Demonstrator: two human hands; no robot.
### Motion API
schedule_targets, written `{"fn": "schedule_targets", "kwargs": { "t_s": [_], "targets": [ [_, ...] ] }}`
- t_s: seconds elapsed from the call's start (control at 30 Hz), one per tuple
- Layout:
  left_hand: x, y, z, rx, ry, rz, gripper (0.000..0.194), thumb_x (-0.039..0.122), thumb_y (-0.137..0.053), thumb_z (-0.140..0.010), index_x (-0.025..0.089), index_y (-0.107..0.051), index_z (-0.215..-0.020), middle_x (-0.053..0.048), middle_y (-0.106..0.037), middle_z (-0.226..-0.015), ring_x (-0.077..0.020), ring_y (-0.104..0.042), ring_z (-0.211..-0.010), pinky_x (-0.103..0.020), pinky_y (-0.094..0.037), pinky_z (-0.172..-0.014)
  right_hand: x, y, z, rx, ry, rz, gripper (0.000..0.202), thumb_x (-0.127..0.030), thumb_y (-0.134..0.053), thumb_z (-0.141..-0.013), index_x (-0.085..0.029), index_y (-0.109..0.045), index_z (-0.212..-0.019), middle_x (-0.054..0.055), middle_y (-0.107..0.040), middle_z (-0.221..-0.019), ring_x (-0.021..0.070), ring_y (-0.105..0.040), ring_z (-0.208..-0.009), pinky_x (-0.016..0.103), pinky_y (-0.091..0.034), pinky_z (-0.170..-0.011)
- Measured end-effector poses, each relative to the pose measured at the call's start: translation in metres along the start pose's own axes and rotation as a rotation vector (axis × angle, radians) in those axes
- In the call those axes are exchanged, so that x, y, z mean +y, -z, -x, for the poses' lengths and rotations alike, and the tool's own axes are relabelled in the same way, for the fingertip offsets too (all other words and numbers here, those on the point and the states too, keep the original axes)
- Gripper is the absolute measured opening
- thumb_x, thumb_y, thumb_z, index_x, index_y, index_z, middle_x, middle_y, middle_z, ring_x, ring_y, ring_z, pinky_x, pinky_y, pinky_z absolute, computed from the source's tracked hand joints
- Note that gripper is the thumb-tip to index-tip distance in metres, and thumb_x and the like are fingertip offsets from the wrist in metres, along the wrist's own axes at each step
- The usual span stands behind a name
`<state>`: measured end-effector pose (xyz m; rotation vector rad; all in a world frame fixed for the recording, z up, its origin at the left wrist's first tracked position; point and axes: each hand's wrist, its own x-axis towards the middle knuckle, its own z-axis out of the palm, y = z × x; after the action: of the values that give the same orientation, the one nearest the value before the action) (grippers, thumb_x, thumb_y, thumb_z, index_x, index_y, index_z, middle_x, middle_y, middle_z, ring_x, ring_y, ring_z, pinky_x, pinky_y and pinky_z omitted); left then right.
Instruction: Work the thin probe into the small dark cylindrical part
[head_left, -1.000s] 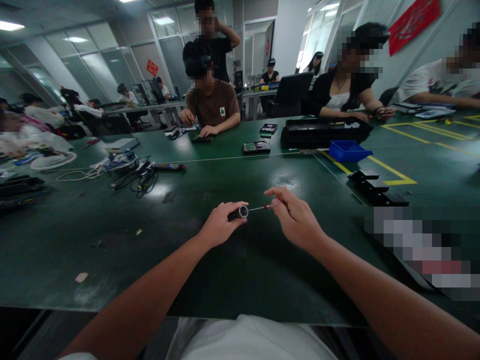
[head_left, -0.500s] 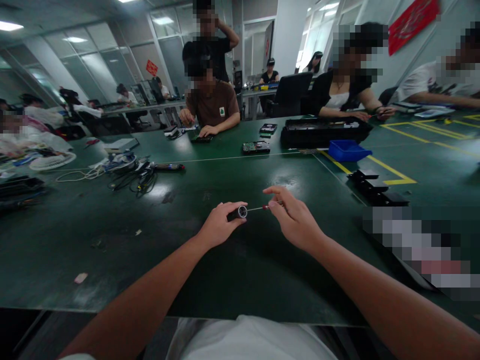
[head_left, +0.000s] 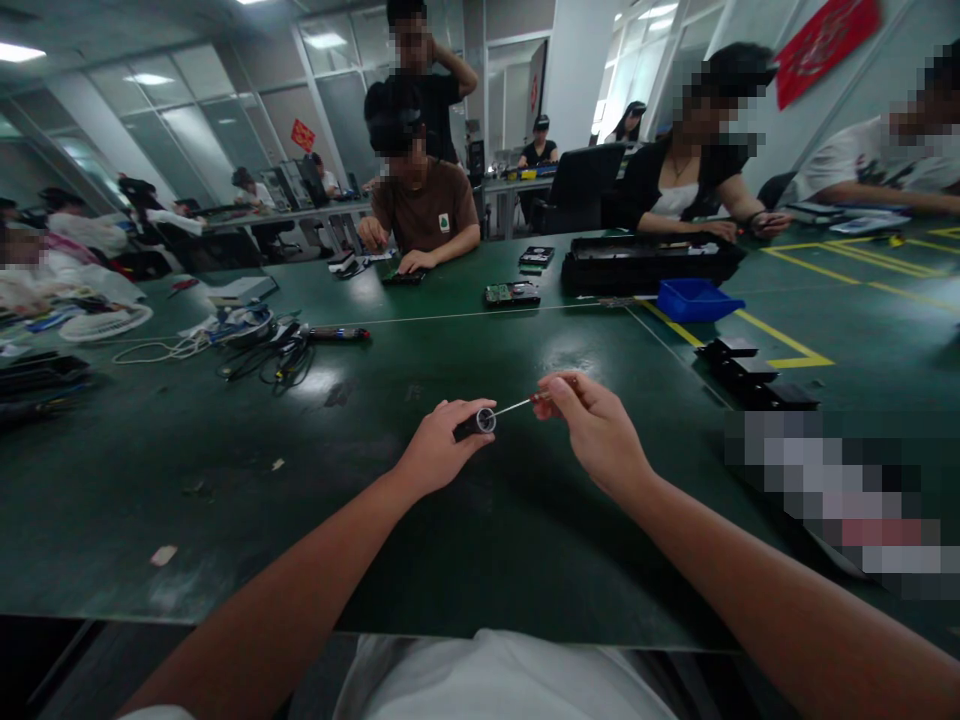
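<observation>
Near the middle of the green table point(head_left: 247, 520), my left hand point(head_left: 439, 447) grips a short black cylinder point(head_left: 466, 428) between thumb and fingers. Its round end, with a silvery rim, faces right. My right hand point(head_left: 596, 425) is closed on the red handle of a screwdriver point(head_left: 513, 406). The thin metal shaft slants down to the left, and its tip is at the cylinder's open end. How deep the tip sits cannot be made out.
Beyond my hands lie circuit-board drives point(head_left: 512, 294), a long black casing point(head_left: 651, 264) and a blue bin point(head_left: 697, 300). Black parts point(head_left: 757, 375) lie to the right. Tangled cables point(head_left: 281, 355) are at left. A person in a brown shirt point(head_left: 427, 205) works opposite.
My right hand has turned and its fingers have curled in around the screwdriver's handle. The handle end has risen, so the shaft slopes more. My left hand keeps the cylinder in place.
</observation>
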<state>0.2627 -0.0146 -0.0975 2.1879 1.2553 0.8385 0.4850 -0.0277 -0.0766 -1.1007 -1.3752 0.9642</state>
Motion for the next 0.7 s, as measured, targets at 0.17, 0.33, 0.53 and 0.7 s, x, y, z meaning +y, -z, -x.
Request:
{"fn": "schedule_targets", "kwargs": {
  "t_s": [0.17,0.33,0.53,0.7],
  "targets": [
    [0.002,0.001,-0.003,-0.024,0.000,-0.068,0.042,0.027,-0.065,-0.091,0.031,-0.058,-0.132,-0.002,-0.066,-0.119,-0.0237,-0.057,-0.111,-0.055,-0.028,-0.115,0.013,0.002,-0.011,0.106,-0.224,-0.363,0.023,-0.044,-0.060,-0.089,-0.021,-0.061,-0.085,0.001,-0.061,-0.076,0.0158,-0.059,-0.068,0.035,-0.054,-0.070],
    [-0.001,-0.002,-0.004,-0.061,0.023,-0.076,0.043,0.030,-0.066,-0.090,0.032,-0.058,-0.132,-0.002,-0.066,-0.117,-0.0243,-0.057,-0.108,-0.057,-0.026,-0.116,0.014,0.001,-0.007,0.120,-0.043,-0.127,0.024,-0.044,-0.055,-0.093,-0.021,-0.062,-0.092,0.002,-0.064,-0.081,0.0165,-0.060,-0.071,0.035,-0.052,-0.071],
    [0.000,-0.003,-0.003,-0.063,0.004,-0.062,0.043,0.031,-0.068,-0.089,0.032,-0.059,-0.131,-0.001,-0.067,-0.119,-0.0232,-0.059,-0.109,-0.056,-0.025,-0.116,0.007,-0.001,-0.001,0.075,0.057,0.085,0.025,-0.043,-0.051,-0.096,-0.021,-0.060,-0.094,0.003,-0.066,-0.081,0.0181,-0.063,-0.073,0.036,-0.050,-0.071],
    [-0.001,-0.003,-0.003,-0.034,0.001,-0.029,0.043,0.031,-0.068,-0.088,0.031,-0.060,-0.130,-0.002,-0.067,-0.122,-0.0229,-0.060,-0.111,-0.047,-0.037,-0.109,-0.004,0.001,0.001,0.046,0.073,0.182,0.026,-0.043,-0.052,-0.096,-0.019,-0.063,-0.092,0.003,-0.068,-0.077,0.0178,-0.065,-0.071,0.034,-0.050,-0.069]
  ]
}}
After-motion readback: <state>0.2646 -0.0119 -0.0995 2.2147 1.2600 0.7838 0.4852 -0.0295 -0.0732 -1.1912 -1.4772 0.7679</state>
